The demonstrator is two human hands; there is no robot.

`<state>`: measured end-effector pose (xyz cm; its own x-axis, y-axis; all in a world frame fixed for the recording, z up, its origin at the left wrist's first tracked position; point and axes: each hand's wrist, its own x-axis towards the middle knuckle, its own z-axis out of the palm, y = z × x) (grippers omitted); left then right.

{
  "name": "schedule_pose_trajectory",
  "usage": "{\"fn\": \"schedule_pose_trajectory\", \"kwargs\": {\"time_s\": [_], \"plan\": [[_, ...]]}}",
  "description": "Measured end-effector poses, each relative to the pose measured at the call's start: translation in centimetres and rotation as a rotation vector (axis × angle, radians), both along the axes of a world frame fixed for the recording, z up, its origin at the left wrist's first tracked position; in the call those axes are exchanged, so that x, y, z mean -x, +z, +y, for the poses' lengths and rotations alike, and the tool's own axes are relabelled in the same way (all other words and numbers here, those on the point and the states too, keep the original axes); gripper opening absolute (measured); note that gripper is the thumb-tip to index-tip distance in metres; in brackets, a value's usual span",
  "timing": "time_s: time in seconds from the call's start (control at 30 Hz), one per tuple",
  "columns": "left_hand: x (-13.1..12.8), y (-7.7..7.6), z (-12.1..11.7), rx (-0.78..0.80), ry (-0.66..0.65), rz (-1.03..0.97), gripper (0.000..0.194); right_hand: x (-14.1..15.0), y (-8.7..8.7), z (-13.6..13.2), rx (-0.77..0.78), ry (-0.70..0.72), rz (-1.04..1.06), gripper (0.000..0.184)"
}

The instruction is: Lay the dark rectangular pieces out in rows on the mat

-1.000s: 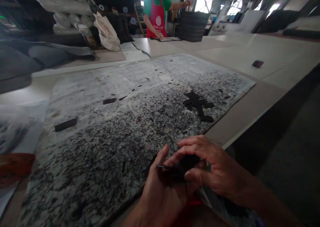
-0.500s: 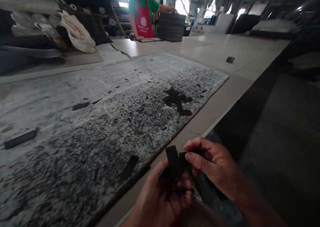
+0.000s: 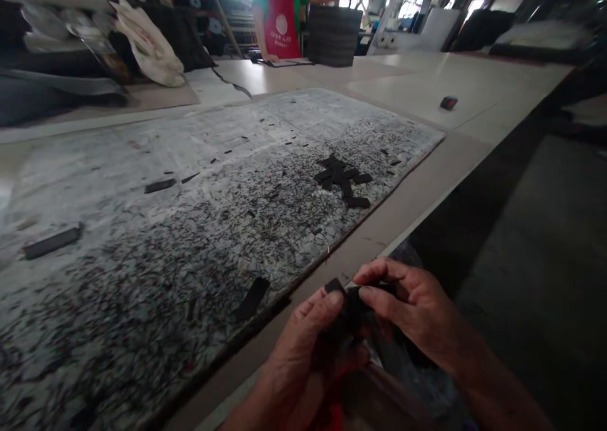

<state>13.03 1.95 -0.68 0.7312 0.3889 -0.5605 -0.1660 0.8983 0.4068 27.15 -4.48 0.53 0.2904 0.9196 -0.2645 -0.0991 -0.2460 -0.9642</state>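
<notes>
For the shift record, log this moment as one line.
left hand: holds black strips | right hand: fingers pinch strips | nearby: speckled mat, strip pile | co-worker: at far table

Strips (image 3: 348, 175) on a cutting mat (image 3: 118, 159), apparently

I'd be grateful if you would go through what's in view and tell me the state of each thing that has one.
Left hand: curled around the black strips.
Right hand: fingers pinching the same strips.
Black strips: held together between both hands.
Pile of black strips: loosely heaped on the mat.
Speckled mat: lying flat, littered with dark offcuts.
White cloth bag: crumpled, slumped.
</notes>
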Motion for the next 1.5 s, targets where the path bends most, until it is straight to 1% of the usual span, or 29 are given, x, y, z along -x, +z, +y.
{"fn": "schedule_pose_trajectory", "kwargs": {"time_s": [0.13,0.2,0.27,0.37,0.43,0.5,0.63,0.7,0.8,0.97,1.17,1.37,1.43,1.5], "plan": [[-0.1,0.2,-0.4,-0.062,-0.006,0.014,0.018,0.5,-0.2,-0.2,0.004,-0.007,0.004,0.013],[-0.1,0.1,-0.5,-0.068,0.007,0.018,0.017,0.8,-0.1,-0.2,0.007,-0.034,-0.002,0.013],[-0.1,-0.1,-0.4,-0.059,0.028,0.006,0.012,1.1,-0.1,-0.2,0.016,-0.061,0.003,0.014],[0.1,-0.2,-0.2,-0.046,0.017,-0.006,0.007,1.4,-0.1,-0.2,0.014,-0.068,0.009,0.014],[0.3,-0.2,-0.2,-0.071,0.004,0.006,0.007,1.6,-0.1,-0.1,0.015,-0.070,-0.003,0.014],[0.5,-0.2,-0.3,-0.101,0.019,0.026,0.009,1.8,0.0,0.1,0.036,-0.079,-0.012,0.014],[0.7,-0.4,-0.7,-0.073,0.050,0.049,0.018,2.3,0.2,0.3,0.056,-0.064,0.028,0.013],[0.8,-0.4,-0.8,-0.067,0.063,0.078,0.018,2.3,0.3,0.2,0.058,-0.053,0.046,0.014],[0.7,-0.4,-0.9,-0.084,0.075,0.133,0.017,2.0,0.3,0.0,0.074,-0.020,-0.014,0.014],[0.6,-0.5,-1.1,-0.086,0.087,0.146,0.018,1.7,0.4,-0.4,0.051,0.084,-0.158,0.011],[1.1,-0.4,-1.2,-0.145,0.076,0.152,0.016,2.2,0.7,-0.4,0.039,0.094,-0.304,0.016],[1.0,-0.4,-1.0,-0.189,0.071,0.139,0.018,2.1,0.7,0.0,0.052,0.094,-0.248,0.018],[1.1,-0.2,-0.9,-0.200,0.043,0.154,0.019,1.9,0.5,0.2,0.072,0.073,-0.193,0.019],[1.1,0.1,-0.7,-0.200,0.021,0.170,0.024,1.9,0.4,0.3,0.085,0.039,-0.149,0.021]]}}
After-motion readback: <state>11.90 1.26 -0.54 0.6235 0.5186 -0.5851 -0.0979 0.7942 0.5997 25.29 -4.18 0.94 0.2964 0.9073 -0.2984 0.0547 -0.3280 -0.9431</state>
